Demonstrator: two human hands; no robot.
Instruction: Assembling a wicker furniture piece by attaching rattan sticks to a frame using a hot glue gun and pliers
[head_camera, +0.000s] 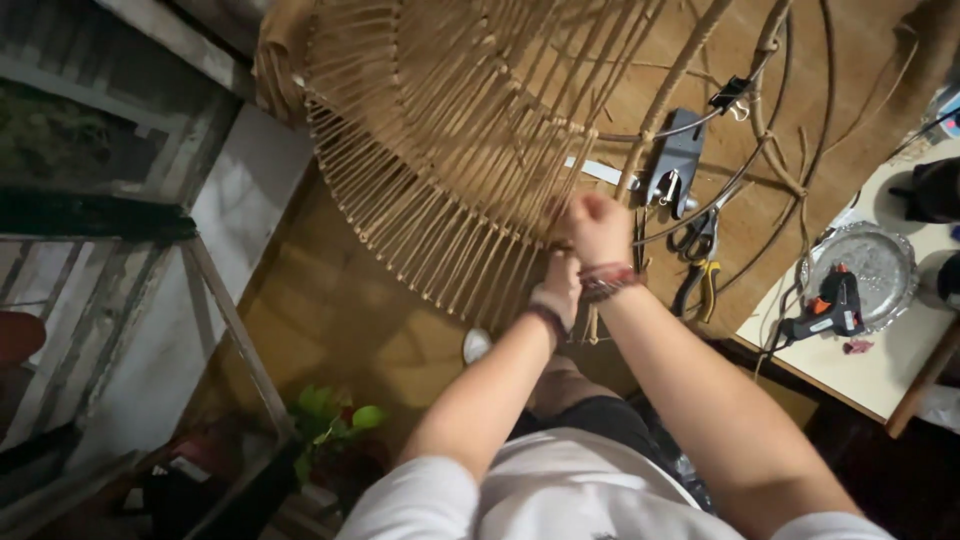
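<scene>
Fingers of my right hand (598, 226) are curled shut at the lower edge of the round, pale woven-cane frame (450, 150), pinching a cane strand. Just below it, my left hand (560, 288) grips strands too. Right of the frame lie black-and-yellow pliers (697, 285) and scissors (693, 235).

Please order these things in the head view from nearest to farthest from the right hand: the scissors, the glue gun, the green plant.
From the right hand:
1. Scissors, just to its right on the floor.
2. Glue gun, farther right, on the white table.
3. Green plant, lower left, beside the person's left arm.
</scene>
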